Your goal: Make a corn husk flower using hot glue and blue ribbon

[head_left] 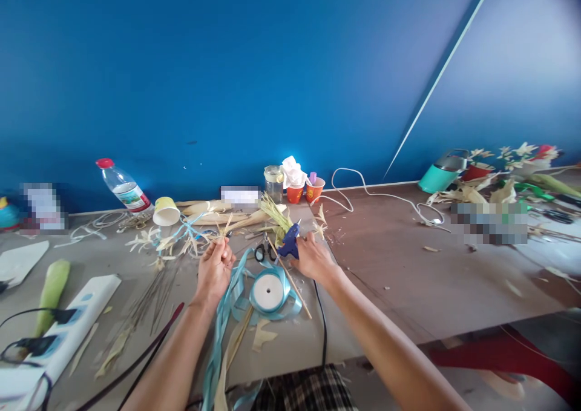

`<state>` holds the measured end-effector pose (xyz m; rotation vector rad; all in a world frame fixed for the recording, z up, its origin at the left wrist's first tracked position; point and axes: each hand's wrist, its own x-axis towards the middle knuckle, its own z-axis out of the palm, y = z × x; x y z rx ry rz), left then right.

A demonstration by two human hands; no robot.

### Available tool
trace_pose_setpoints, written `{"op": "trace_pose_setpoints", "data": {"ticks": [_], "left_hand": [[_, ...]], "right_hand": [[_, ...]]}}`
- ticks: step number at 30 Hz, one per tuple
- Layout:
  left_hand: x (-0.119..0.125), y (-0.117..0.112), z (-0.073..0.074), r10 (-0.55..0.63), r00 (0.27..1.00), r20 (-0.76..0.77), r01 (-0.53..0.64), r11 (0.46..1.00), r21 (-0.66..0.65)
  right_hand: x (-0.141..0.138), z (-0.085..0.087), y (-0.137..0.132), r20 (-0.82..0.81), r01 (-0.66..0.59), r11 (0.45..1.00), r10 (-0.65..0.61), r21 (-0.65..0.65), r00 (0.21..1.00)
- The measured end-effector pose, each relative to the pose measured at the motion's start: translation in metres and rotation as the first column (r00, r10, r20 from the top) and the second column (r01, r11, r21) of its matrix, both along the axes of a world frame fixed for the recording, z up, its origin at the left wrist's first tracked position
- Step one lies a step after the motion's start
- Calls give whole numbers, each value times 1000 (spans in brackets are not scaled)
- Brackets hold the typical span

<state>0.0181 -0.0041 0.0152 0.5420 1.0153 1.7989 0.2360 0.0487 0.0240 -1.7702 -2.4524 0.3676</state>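
Observation:
My right hand (313,258) is closed round the handle of a blue glue gun (289,243), whose nozzle points up and away from me. Its black cord (324,326) runs back toward me over the table edge. My left hand (215,267) is closed in a pinch on thin dried straw-coloured leaf strips (222,236). Between the hands lie black-handled scissors (262,252), a thin wooden stick (290,281) and a reel of light-blue ribbon (269,292) with loose ribbon trailing toward me.
A water bottle (123,190), a yellow paper cup (166,211), a jar (273,183) and two orange cups (305,190) stand along the blue back wall. A white power strip (68,332) lies at left. Dried-leaf flowers and a teal pot (442,174) sit at right.

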Motion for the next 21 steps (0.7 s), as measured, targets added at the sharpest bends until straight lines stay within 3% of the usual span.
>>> {"op": "trace_pose_setpoints", "data": {"ticks": [7, 12, 14, 17, 19, 21], "left_hand": [[0, -1, -1, -71, 996, 60, 67, 996, 55], [-2, -2, 0, -79, 993, 84, 76, 997, 30], [-2, -2, -1, -79, 993, 89, 78, 997, 15], [-2, -2, -1, -105, 989, 107, 103, 994, 25], [0, -3, -1, -120, 987, 109, 116, 992, 38], [1, -3, -1, -130, 986, 100, 127, 991, 41]], "right_hand": [[2, -12, -5, -36, -33, 999, 33, 5, 999], [8, -14, -5, -346, 64, 991, -19, 119, 938], [13, -8, -8, -567, 78, 992, -6, 102, 824], [18, 3, -16, -868, -104, 992, -13, -75, 496], [19, 12, -22, -956, -259, 955, -70, -147, 284], [15, 19, -27, -980, -386, 910, -90, -154, 180]]}}
